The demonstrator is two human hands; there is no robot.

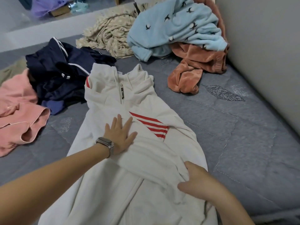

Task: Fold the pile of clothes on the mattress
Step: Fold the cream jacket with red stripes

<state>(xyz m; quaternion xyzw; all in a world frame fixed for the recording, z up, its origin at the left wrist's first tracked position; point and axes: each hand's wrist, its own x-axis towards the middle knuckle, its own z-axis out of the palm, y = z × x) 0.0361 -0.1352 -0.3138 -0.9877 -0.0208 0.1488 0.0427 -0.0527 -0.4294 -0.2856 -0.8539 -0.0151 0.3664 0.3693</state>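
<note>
A white zip-neck sweatshirt [113, 98] with red stripes lies face up on the grey mattress [235, 127], collar pointing away from me. One sleeve, red-striped near its shoulder, is folded across the chest. My left hand [121, 136], with a watch on the wrist, presses flat on the chest with fingers spread. My right hand [197, 181] grips the cuff end of the folded sleeve at the garment's right side. Unfolded clothes lie around the sweatshirt.
A pink garment [19, 114] and a navy heap [61, 75] lie to the left. Beige patterned cloth [107, 33], a light blue fleece [175, 28] and a rust velvet piece [194, 65] lie at the back. A grey wall [267, 54] borders the right.
</note>
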